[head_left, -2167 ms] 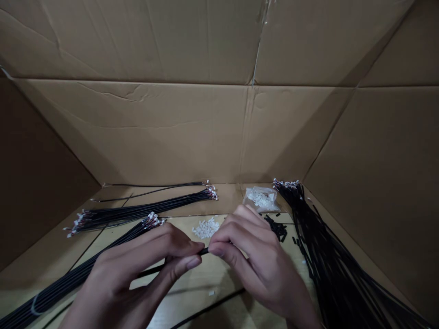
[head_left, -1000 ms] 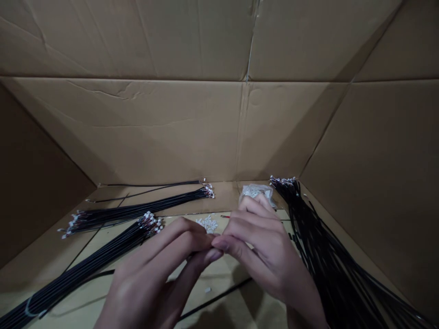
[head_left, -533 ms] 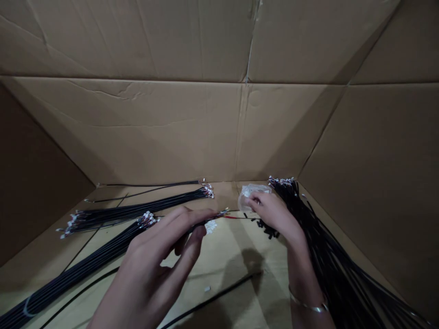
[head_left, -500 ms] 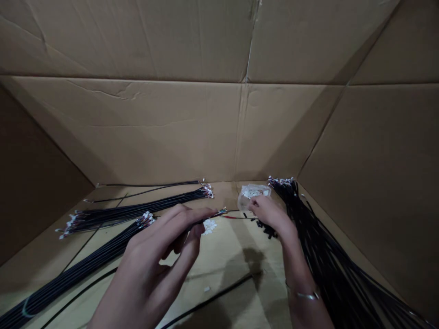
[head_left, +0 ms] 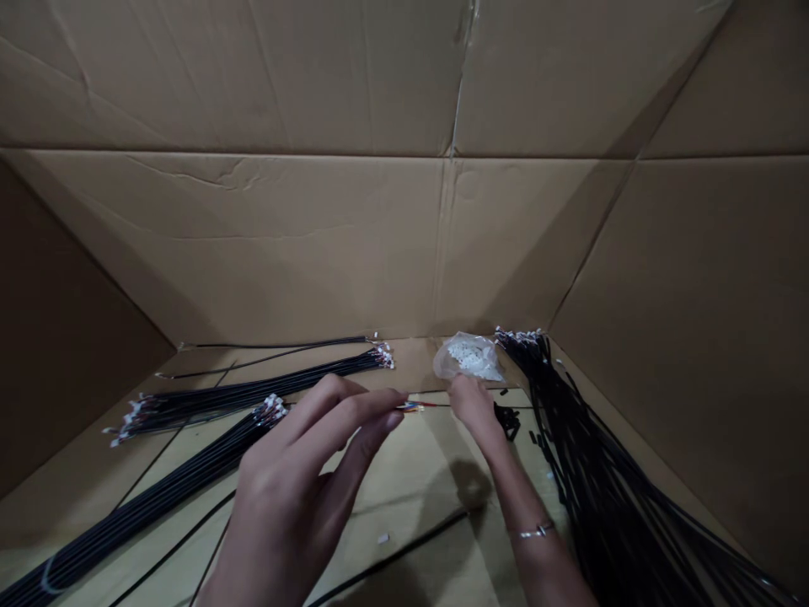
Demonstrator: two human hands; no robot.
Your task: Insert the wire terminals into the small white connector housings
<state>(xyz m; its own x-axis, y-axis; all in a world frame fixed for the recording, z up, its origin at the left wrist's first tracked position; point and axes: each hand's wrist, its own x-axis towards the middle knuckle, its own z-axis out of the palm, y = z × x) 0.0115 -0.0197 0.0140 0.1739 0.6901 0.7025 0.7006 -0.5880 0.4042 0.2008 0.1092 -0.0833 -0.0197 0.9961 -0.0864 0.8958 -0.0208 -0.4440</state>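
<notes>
Left hand (head_left: 309, 480): open, beside the wire (head_left: 426, 405), which lies between both hands. Right hand (head_left: 471, 403): curled, grip unclear, just below plastic bag (head_left: 446, 364) of white connectors (head_left: 473, 357). Cardboard (head_left: 404, 497) beneath.

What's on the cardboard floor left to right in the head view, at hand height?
Black wire bundle with white connectors → left hand → thin red wire → right hand → short black tubes → large black wire bundle

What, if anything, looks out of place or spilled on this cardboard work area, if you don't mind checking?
A tiny white plastic piece lies alone on the pale cardboard base, apart from the clear plastic bag of white parts. Short black tubes also lie scattered beside the right hand, looking spilled.
</notes>
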